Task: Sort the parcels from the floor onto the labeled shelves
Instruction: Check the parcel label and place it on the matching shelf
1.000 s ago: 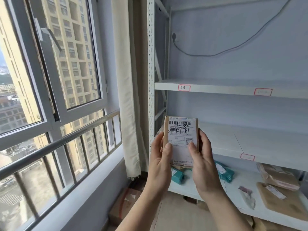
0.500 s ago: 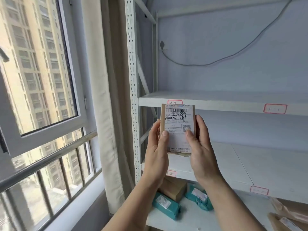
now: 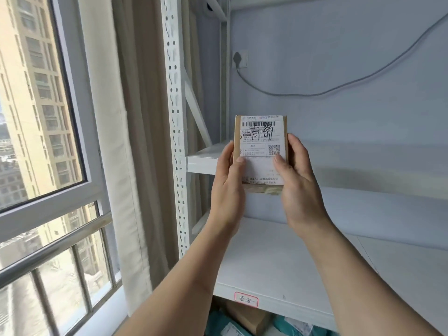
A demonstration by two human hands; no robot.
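A small brown cardboard parcel with a white shipping label and black handwritten characters is held upright at chest height. My left hand grips its left edge and my right hand grips its right edge, thumbs on the label. The parcel is raised in front of the left end of the upper white shelf, covering that shelf's front edge there. Below it lies the middle shelf, bare, with a red-bordered label on its front lip.
The perforated white rack upright stands just left of my hands, with a beige curtain and a window beyond. A wall socket with a grey cable is behind the top shelf. Brown and teal parcels lie on the lowest level.
Both hands have lifted the parcel from the middle shelf's height up to the upper shelf's front edge. The view has tilted up and come closer to the rack.
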